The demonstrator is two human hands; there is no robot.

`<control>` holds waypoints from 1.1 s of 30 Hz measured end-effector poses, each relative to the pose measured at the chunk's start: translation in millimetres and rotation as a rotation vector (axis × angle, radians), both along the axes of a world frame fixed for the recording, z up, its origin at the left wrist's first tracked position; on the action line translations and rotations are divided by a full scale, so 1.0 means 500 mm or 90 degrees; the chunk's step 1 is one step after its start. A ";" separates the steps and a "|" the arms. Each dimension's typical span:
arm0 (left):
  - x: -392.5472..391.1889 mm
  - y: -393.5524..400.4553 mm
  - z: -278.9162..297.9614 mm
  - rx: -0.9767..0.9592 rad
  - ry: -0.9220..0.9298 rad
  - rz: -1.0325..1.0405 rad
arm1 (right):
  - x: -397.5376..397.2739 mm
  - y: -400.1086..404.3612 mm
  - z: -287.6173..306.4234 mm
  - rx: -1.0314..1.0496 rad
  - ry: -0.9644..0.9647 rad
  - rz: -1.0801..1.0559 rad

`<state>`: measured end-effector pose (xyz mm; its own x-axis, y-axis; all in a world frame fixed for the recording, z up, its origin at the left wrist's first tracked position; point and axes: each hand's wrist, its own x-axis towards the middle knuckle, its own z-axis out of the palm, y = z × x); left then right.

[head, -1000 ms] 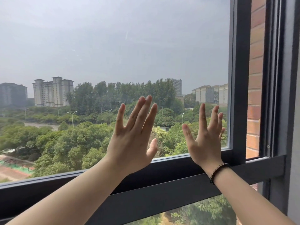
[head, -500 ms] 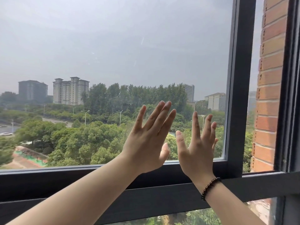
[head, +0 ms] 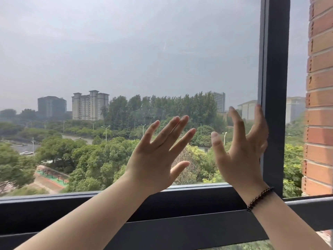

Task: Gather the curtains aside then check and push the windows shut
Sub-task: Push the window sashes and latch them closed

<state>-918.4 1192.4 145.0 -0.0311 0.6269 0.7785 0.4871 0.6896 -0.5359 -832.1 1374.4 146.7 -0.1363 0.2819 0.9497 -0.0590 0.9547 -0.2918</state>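
I count two bare hands raised in front of one large clear glass window pane (head: 126,60) set in a dark grey metal sash frame (head: 275,69). The left hand (head: 158,157) is spread wide, its four fingers straight and fanned toward the upper right, thumb out below them, palm facing the glass low in the pane; whether it actually touches I cannot tell. The right hand (head: 241,152) is also spread, fingers loosely bent and blurred, its outer fingers lying against the inner edge of the sash's vertical bar. It holds nothing. One dark beaded bracelet (head: 259,199) circles the right wrist.

Below the pane runs one dark grey horizontal rail (head: 180,230), crossed by both forearms. To the right of the vertical bar there is a narrow gap of open view, then one red brick wall edge (head: 319,105). Outside, one pale tower block (head: 90,105) stands beside a darker one, with green treetops below.

Compared with half a second ago, the right hand has slid right and upward from the glass to the vertical bar, and its fingers have gone from straight to bent. The left hand has kept its fanned pose. The gap between sash and brick looks about the same width.
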 end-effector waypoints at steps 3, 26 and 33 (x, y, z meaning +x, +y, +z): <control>-0.006 -0.016 -0.001 0.001 0.015 0.005 | -0.024 0.008 0.001 0.033 -0.072 -0.020; -0.006 -0.053 0.039 -0.048 0.007 -0.063 | -0.036 -0.027 -0.008 0.066 -0.033 -0.093; -0.007 -0.086 0.040 -0.043 -0.011 -0.042 | -0.023 0.022 0.017 -0.077 -0.002 -0.081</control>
